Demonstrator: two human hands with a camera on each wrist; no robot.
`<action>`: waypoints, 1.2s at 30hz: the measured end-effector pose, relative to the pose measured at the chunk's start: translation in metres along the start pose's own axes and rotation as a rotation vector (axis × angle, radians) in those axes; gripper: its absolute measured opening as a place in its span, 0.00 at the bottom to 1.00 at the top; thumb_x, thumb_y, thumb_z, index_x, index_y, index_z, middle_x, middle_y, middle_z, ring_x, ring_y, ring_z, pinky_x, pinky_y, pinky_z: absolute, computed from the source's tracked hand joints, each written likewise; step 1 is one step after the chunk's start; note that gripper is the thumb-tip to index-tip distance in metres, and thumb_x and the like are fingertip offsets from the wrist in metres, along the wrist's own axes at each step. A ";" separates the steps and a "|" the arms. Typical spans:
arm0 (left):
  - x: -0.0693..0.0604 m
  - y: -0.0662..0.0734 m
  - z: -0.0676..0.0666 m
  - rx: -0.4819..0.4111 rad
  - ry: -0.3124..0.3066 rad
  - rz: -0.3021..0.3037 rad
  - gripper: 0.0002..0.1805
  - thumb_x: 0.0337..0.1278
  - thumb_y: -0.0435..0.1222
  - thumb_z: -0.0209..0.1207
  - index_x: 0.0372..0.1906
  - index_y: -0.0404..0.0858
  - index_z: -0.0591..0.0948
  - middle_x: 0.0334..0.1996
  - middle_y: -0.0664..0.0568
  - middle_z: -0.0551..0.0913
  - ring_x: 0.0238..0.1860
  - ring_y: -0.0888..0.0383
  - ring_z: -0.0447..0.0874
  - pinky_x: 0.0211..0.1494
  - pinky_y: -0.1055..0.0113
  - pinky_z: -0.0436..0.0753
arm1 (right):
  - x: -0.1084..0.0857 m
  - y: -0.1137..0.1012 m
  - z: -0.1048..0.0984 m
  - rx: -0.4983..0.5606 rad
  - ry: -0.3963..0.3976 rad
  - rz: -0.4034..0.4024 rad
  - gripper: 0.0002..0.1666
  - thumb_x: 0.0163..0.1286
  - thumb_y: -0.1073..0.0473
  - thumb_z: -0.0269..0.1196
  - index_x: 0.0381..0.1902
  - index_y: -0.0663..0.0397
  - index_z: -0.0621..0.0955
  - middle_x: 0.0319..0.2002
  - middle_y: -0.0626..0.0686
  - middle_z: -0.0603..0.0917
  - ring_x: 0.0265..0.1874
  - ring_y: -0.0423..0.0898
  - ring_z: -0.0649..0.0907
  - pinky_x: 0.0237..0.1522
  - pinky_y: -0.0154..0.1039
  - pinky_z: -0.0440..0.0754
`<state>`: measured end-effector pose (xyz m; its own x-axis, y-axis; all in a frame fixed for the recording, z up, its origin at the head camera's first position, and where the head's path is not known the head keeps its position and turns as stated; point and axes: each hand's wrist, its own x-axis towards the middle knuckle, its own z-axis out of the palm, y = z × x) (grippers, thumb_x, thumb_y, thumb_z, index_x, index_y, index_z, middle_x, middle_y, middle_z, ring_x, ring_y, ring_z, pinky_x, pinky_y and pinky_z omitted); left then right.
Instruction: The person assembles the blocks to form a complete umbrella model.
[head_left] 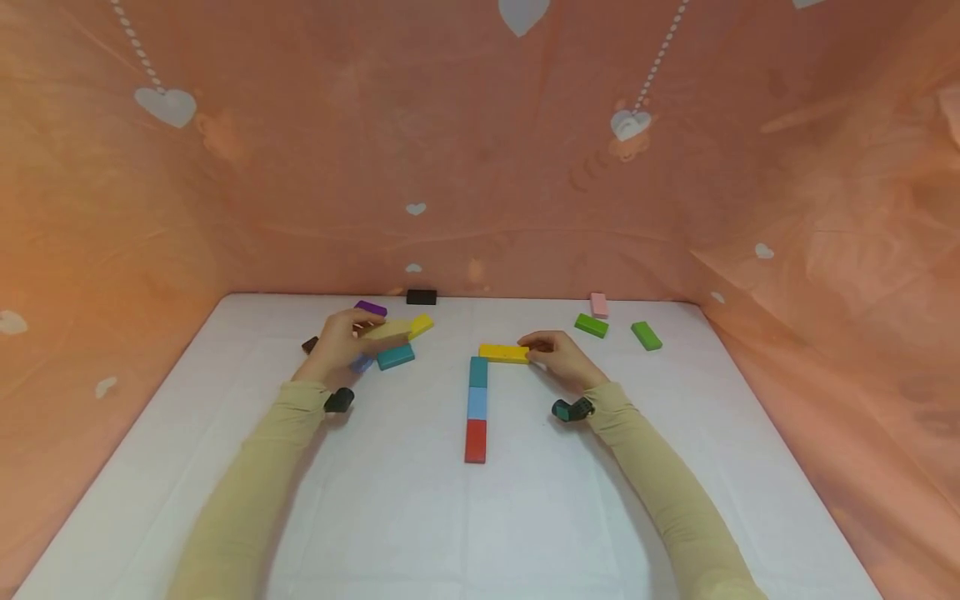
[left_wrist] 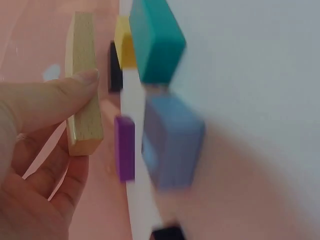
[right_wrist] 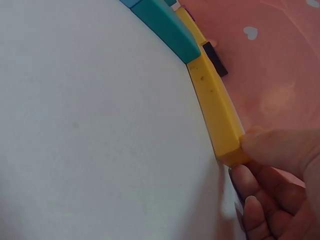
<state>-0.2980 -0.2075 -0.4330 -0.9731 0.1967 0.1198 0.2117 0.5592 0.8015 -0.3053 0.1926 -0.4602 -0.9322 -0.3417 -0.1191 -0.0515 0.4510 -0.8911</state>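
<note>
My left hand (head_left: pixel 345 342) pinches a plain wooden block (left_wrist: pixel 85 85) between thumb and fingers, raised over the left group of blocks. My right hand (head_left: pixel 561 357) holds the right end of a yellow block (head_left: pixel 504 354), thumb on one side and fingertips below in the right wrist view. This yellow block lies crosswise, its left part at the far end of a teal block (head_left: pixel 478 372). In line with the teal block, toward the front, lie a light blue block (head_left: pixel 477 403) and a red block (head_left: pixel 476 442).
Left group: a second teal block (head_left: pixel 396 357), a second yellow block (head_left: pixel 422 326), a purple block (head_left: pixel 371 308), a blue block (left_wrist: pixel 172 142) and a dark brown block (head_left: pixel 310 344). A black block (head_left: pixel 422 297) lies at the back; pink (head_left: pixel 598 305) and green blocks (head_left: pixel 647 336) lie right.
</note>
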 end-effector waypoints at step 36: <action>0.025 0.029 0.081 0.051 -0.161 0.136 0.19 0.49 0.21 0.65 0.49 0.33 0.82 0.47 0.43 0.80 0.49 0.48 0.74 0.59 0.56 0.73 | -0.001 0.000 0.000 0.064 -0.022 -0.017 0.16 0.69 0.68 0.57 0.54 0.58 0.80 0.55 0.56 0.78 0.50 0.52 0.75 0.56 0.42 0.75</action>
<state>-0.3088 -0.1210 -0.4547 -0.9094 0.3964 0.1263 0.3479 0.5582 0.7532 -0.3047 0.1926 -0.4602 -0.9234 -0.3670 -0.1128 -0.0435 0.3919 -0.9190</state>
